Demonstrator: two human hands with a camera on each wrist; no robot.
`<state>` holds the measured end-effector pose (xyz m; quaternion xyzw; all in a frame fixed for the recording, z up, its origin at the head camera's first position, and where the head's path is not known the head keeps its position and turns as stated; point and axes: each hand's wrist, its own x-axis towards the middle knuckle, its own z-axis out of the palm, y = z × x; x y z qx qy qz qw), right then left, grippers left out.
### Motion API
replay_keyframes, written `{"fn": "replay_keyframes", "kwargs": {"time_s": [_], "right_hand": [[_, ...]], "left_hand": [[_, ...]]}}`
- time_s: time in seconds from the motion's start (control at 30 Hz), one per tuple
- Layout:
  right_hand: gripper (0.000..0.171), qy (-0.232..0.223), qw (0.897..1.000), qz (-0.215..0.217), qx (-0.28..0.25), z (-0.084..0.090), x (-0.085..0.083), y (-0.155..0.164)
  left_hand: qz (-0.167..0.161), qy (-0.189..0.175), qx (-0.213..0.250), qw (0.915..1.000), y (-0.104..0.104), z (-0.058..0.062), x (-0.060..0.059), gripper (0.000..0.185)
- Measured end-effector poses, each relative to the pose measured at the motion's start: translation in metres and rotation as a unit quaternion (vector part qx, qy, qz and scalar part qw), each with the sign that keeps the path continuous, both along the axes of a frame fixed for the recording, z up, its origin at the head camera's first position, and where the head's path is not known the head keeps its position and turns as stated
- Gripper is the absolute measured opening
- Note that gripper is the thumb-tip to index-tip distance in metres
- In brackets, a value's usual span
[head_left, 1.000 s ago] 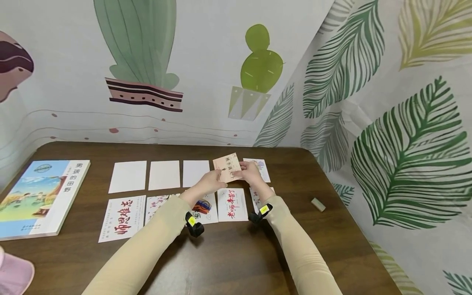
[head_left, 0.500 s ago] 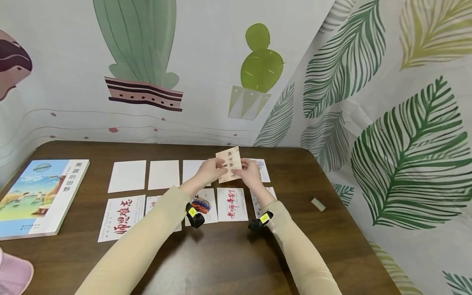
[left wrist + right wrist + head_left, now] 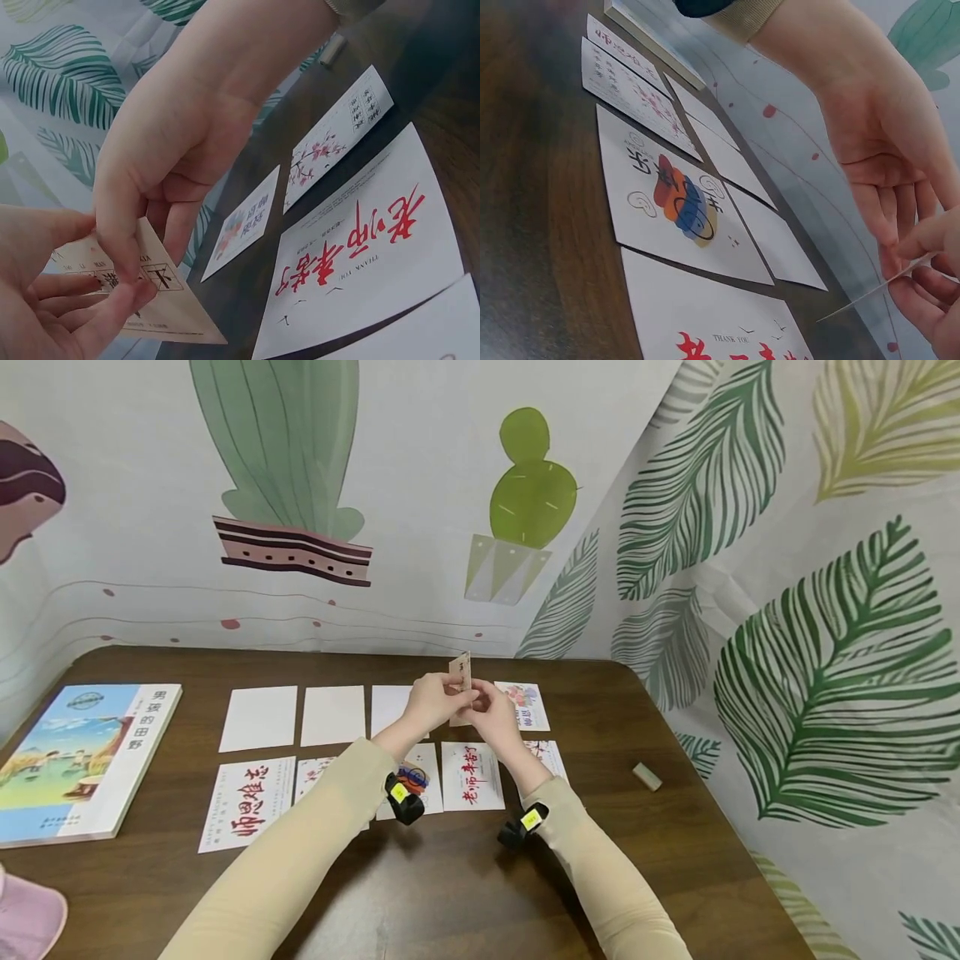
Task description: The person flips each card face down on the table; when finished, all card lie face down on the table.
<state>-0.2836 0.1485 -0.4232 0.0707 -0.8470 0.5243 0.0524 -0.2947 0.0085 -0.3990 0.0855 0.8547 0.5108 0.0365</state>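
A small peach-beige card [image 3: 461,668] printed with dark characters is held up near the back of the table, seen nearly edge-on from the head. My left hand [image 3: 429,703] pinches it from the left, and my right hand [image 3: 495,717] grips it from the other side, the fingers of both meeting around it. In the left wrist view the card [image 3: 184,319] shows boxed characters below the right hand's fingers. From the right wrist it appears as a thin edge [image 3: 855,301]. Below stands a front row that includes a red-lettered card [image 3: 472,777] and a colourful painted card [image 3: 422,783].
Blank white cards [image 3: 258,718] lie in the back row, with a flowered card [image 3: 529,703] at its right end. A thick picture book [image 3: 82,760] lies left. A small pale block [image 3: 647,776] sits right. A pink item [image 3: 30,914] is at the near left.
The peach-beige card has turned from facing the head camera to nearly edge-on and been raised slightly. My hands have drawn closer together around it.
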Motion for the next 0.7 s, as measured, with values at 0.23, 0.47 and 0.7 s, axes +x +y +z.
{"fn": "replay_keyframes", "kwargs": {"time_s": [0.23, 0.47, 0.7], "right_hand": [[0.048, -0.011, 0.999, 0.025, -0.024, 0.001, 0.003, 0.003], [0.051, -0.006, 0.997, 0.073, 0.003, 0.002, 0.0, 0.008], [0.039, -0.002, 0.998, 0.06, -0.008, -0.001, -0.007, 0.019]], "left_hand": [[-0.001, -0.025, 0.057, 0.998, -0.004, 0.005, 0.003, 0.044], [-0.001, -0.036, 0.079, 0.9962, -0.01, 0.007, 0.001, 0.043], [0.006, -0.047, 0.108, 0.993, -0.014, 0.001, 0.003, 0.038]]}}
